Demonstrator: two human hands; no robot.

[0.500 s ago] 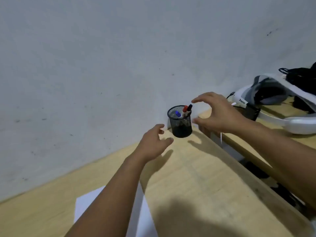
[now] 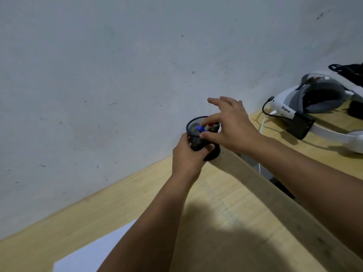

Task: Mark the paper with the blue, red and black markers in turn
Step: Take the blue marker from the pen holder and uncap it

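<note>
1. Paper (image 2: 94, 254) lies at the near left corner of the worktop (image 2: 225, 222), flat, partly hidden under the left forearm. It is well apart from the markers, so the marker must travel back toward the person after it is taken.
2. Left hand (image 2: 186, 156) is wrapped around the lower wall of the black mesh cup (image 2: 196, 141) and holds it. I judge this grip should be firm, so the cup does not tip or slide when a marker is pulled out.
3. Blue marker (image 2: 201, 128) stands in the cup, its cap showing just above the rim. Beside it are the red marker (image 2: 210, 125) and the black marker (image 2: 216, 125), only partly visible.
4. Right hand (image 2: 229, 128) is over the cup, thumb and index finger narrowed on each side of the blue cap; I cannot tell if they already pinch it. A straight upward pull seems best, so the neighbours are not dragged.
5. White headset (image 2: 314, 107) rests on the next worktop at the right, away from the work.
</note>
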